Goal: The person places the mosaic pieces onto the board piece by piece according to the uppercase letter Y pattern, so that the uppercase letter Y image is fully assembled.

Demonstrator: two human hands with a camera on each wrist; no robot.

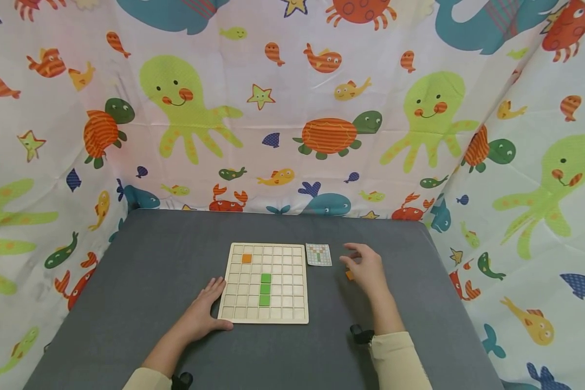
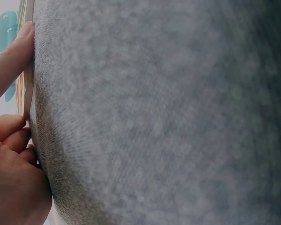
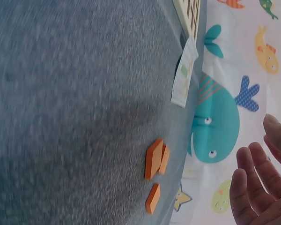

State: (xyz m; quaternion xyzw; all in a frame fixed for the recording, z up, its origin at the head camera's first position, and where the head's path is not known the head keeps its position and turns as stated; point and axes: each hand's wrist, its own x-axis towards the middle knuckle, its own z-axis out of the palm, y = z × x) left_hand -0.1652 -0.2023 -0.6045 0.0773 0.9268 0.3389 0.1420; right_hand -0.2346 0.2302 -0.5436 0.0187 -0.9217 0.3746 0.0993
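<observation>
Three loose orange tiles, small, flat and angular (image 3: pixel 153 199), lay right of centre on the desk (image 1: pixel 200 357), two close together, one apart. Right hand (image 1: pixel 369 273) hovered over them; its fingers looked loosely bent, thumb parted, no tile visible between them. Left hand (image 1: pixel 201 313) braced the pale wooden square board with a cell grid (image 1: pixel 288 301): fingers against its left edge, thumb at the near-left corner.

Judged: reaching for a tile. The single one seemed easiest, pinched by opposite edges; of the pair, best to part them first. Light left-hand pressure should keep the board from sliding.

On the board: one orange tile (image 1: pixel 246 258), three green square tiles in a column (image 1: pixel 265 289). White printed grid card (image 1: pixel 319 254) sat by its far-right corner.

Desk grey, matte. White sea-creature cloth (image 1: pixel 283 189) hung past the far edge and both sides.
</observation>
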